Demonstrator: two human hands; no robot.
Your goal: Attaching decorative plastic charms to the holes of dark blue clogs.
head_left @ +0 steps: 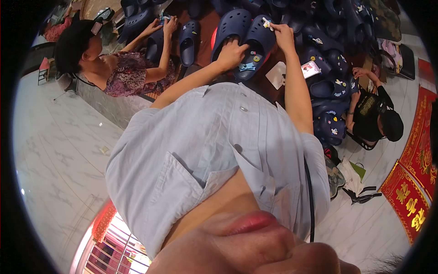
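Note:
In front of me lies a pair of dark blue clogs, the left clog (232, 23) beside the right clog (261, 39), with holes in their uppers. My left hand (232, 55) is closed over their adjoining rims, fingers inside the left clog and thumb toward the right one. My right hand (284, 35) pinches a small white and yellow shoe charm (268, 23) against the right clog's upper. Inside that clog, near its heel, lie a round yellow charm (256, 58) and blue-and-white pieces (247, 67).
Many navy clogs (315, 34) are heaped to the right, some with charms. A single clog (188, 43) lies left of my pair. A white card (276, 75) and a printed card (310, 69) are nearby. One person (123, 68) works at left, another (369, 109) at right.

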